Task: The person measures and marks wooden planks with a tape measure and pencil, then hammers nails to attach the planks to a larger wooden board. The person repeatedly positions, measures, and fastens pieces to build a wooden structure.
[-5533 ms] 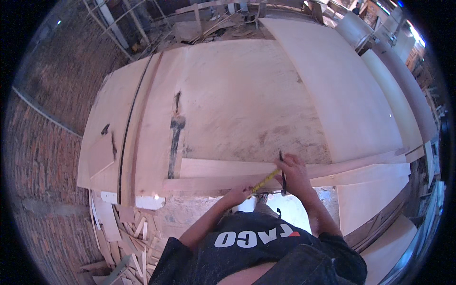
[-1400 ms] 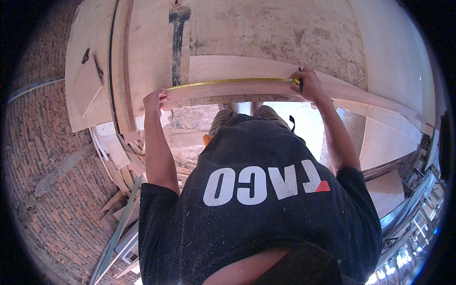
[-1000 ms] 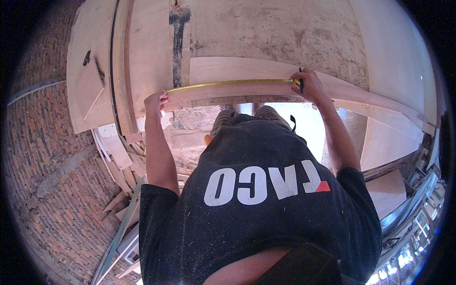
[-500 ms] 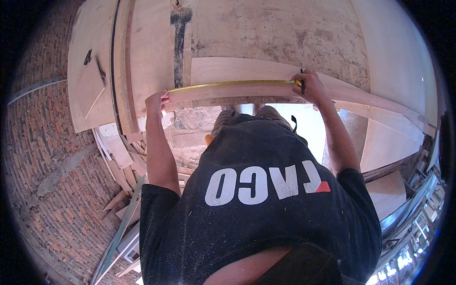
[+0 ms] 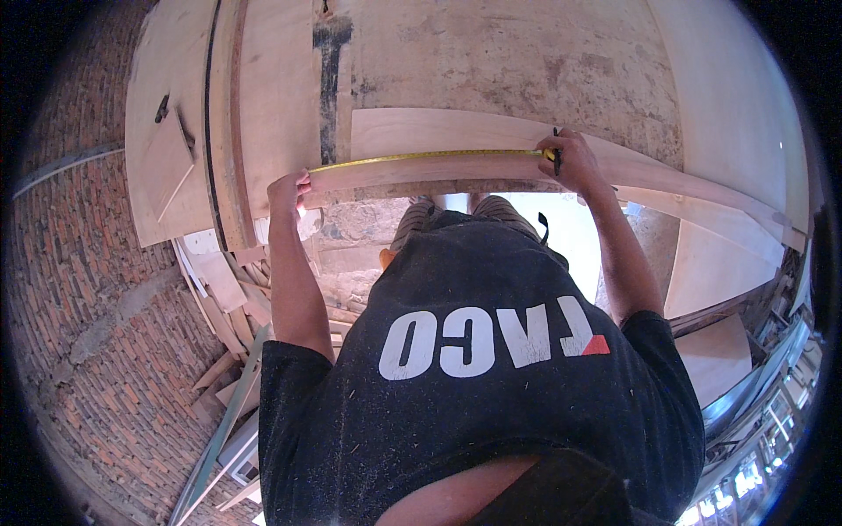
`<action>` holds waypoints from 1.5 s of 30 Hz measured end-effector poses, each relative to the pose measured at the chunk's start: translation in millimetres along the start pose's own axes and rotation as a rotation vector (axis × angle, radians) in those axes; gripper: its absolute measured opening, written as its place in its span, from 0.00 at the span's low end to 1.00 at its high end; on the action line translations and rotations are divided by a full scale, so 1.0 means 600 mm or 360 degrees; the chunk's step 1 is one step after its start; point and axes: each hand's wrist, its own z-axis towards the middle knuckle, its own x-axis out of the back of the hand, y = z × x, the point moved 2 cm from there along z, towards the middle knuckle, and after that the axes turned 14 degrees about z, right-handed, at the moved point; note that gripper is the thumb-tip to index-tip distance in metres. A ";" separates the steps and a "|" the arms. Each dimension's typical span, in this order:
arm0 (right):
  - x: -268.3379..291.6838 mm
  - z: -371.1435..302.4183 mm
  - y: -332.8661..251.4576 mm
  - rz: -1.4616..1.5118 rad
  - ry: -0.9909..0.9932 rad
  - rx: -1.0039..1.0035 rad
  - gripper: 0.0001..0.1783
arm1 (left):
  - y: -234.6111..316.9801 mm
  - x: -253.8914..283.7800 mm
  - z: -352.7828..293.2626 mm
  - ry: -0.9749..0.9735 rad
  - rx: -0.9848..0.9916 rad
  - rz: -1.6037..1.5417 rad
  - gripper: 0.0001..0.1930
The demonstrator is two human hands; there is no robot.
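A yellow tape measure [image 5: 421, 157] is pulled out across a long thin wooden board [image 5: 447, 121] at the near edge of the workbench. My left hand [image 5: 288, 190] pinches the free end of the blade, close to the board's left end. At the other end, my right hand [image 5: 574, 164] is closed around the tape measure's case, mostly hidden by the fingers. A slim black thing [image 5: 556, 145], perhaps a pencil or marker, also sticks out of the right hand. The blade runs nearly straight between both hands.
The worn wooden workbench [image 5: 509, 53] stretches away from me. On its left lie a long dark-edged strip [image 5: 230, 114] and a small board piece [image 5: 167, 162]. Scrap wood [image 5: 224, 307] leans below left by a brick wall [image 5: 96, 368]. A pale sheet [image 5: 728, 79] lies right.
Almost nothing differs. The board under the tape has shifted very slightly to the left, and both hands keep their places with the blade stretched.
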 end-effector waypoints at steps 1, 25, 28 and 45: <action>0.000 0.000 0.001 0.0002 0.0006 0.0001 0.19 | 0.002 0.000 -0.001 0.0002 0.0005 0.0014 0.15; 0.000 0.000 -0.003 -0.0040 0.0002 0.0062 0.19 | 0.003 0.004 -0.006 0.0046 -0.0020 -0.0046 0.15; 0.000 -0.001 -0.004 -0.0011 0.0029 0.0075 0.18 | -0.008 0.007 0.003 0.0046 -0.0011 -0.0067 0.14; -0.003 0.011 0.084 0.0215 0.0341 0.0687 0.25 | -0.057 -0.043 -0.110 0.0823 -0.0312 -0.0615 0.19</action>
